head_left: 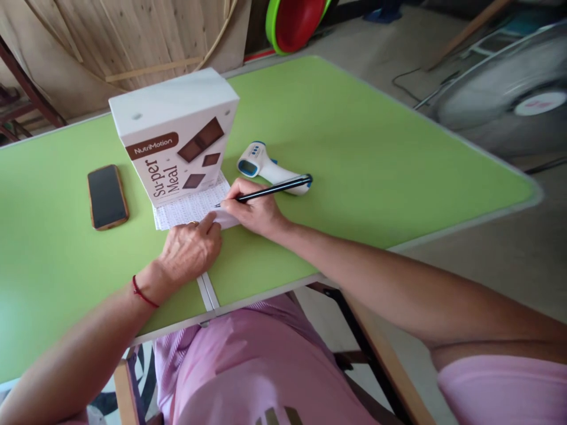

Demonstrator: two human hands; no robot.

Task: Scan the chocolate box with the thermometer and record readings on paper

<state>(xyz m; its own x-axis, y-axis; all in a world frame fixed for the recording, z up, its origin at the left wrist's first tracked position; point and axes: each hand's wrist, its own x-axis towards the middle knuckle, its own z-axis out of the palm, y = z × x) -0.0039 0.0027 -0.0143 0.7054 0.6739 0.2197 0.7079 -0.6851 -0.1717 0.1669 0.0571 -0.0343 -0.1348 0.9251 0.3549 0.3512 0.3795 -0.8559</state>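
Observation:
A black pen (274,189) is pinched in my right hand (254,206), its tip down at the sheet of handwritten paper (190,209). Rows of small writing cover the visible part of the sheet. My left hand (192,245) rests on the paper's near edge, index finger stretched towards the pen tip and the other fingers loosely bent, partly hidden. A white box (177,136) printed "NutriMotion Su-per Meal" stands upright at the back of the paper and hides part of it. Just beyond my right hand lies a white and blue infrared thermometer (272,171).
A smartphone in a brown case (107,196) lies left of the box on the green folding table (354,147). A fan (509,100) stands off the right edge. Behind the table are green and red basins (296,23) and a wooden panel (146,35).

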